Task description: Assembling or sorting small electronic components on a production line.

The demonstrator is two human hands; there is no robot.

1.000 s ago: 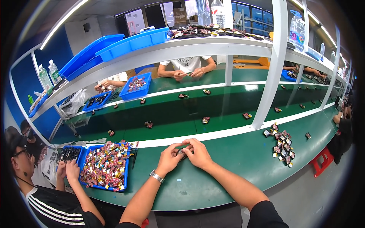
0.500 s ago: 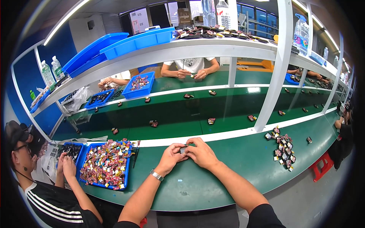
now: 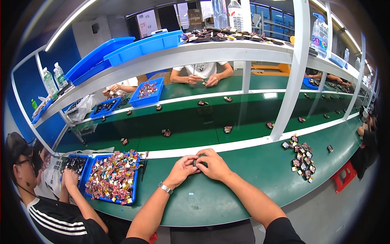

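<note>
Bare green worktop (image 3: 227,195) on every side of the hands, with the near edge curving just below the forearms and a white strip (image 3: 243,143) marking the far edge of this lane. To the left, a blue tray (image 3: 134,185) heaped with small colourful parts, near but apart from the left forearm; to the right, well apart, a loose pile of small parts (image 3: 301,156).

Left hand (image 3: 181,170) and right hand (image 3: 214,164) brought together at the middle of the worktop, forearms reaching in from the lower edge, a metal watch (image 3: 165,188) on the left wrist. Fingers of both hands curled and pinched around a small dark part (image 3: 195,163) held between them just above the surface; too small to tell its shape.

Beyond the strip, a darker green belt (image 3: 195,122) dotted with single small parts. Overhead, a white shelf (image 3: 195,57) carrying blue bins (image 3: 142,44) and water bottles. Another person in a dark striped shirt (image 3: 57,221) at the lower left, more people seated across the belt and along the right.
</note>
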